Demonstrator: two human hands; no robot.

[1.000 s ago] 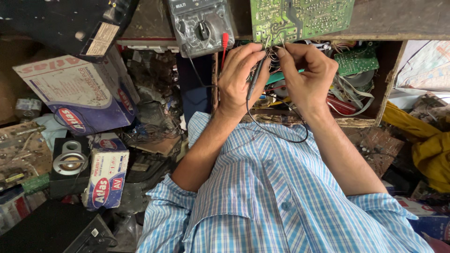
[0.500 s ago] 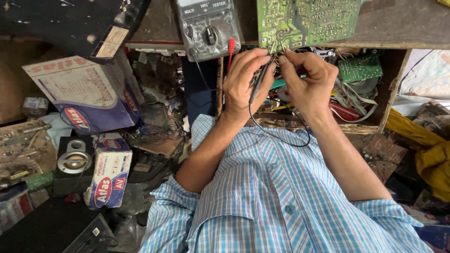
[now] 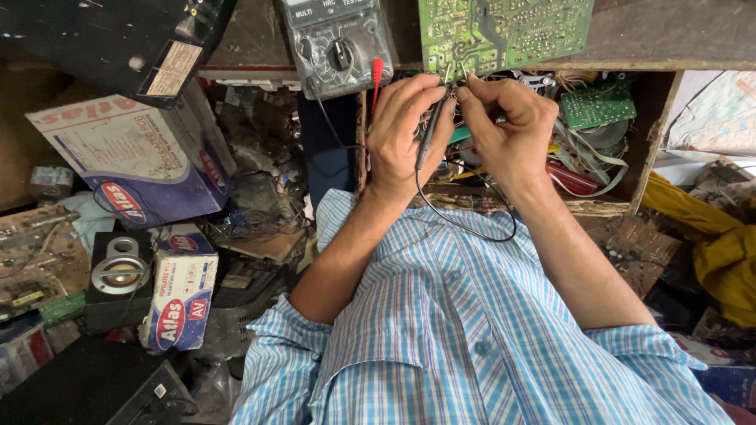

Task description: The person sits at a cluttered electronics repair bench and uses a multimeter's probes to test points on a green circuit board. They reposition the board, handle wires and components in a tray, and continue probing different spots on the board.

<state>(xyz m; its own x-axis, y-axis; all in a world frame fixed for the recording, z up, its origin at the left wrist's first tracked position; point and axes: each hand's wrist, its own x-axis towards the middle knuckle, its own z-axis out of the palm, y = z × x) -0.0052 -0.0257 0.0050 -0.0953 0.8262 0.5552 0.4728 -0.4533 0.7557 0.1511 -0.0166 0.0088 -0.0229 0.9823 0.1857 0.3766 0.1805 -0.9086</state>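
Left hand [image 3: 405, 134]: fingers [image 3: 425, 90] curled and pressed together around a slim black test probe [image 3: 431, 130], gripped like a pen, its tip directed at the lower edge of a green circuit board [image 3: 504, 31]. Right hand [image 3: 512, 130]: thumb and forefinger pinched close just beside the probe tip, at the same board edge. What they pinch appears to be a small metal lead or a second probe tip; the view is too tight there to say which.

A thin black lead wire [image 3: 472, 228] runs from the probe, loops down below both wrists and crosses over the blue-and-white checked shirt [image 3: 465, 338]. The board lies solder side up on the surface [image 3: 661, 39], partly overhanging its front edge. Just beside it, to its left, sits a grey multimeter [image 3: 337, 43] with a round dial; a red plug [image 3: 377, 71] stands at its lower right corner, near the left hand's knuckles.

Under the surface, behind the hands, an open compartment holds a smaller green board [image 3: 598, 106], grey ribbon cable and tangled wires.

Left of the arms: a large white and blue cardboard box [image 3: 134, 161], a smaller box [image 3: 179, 287] of the same colours, and a small black speaker [image 3: 118, 275] touching the smaller box. Yellow cloth [image 3: 720, 252] lies at the far right.
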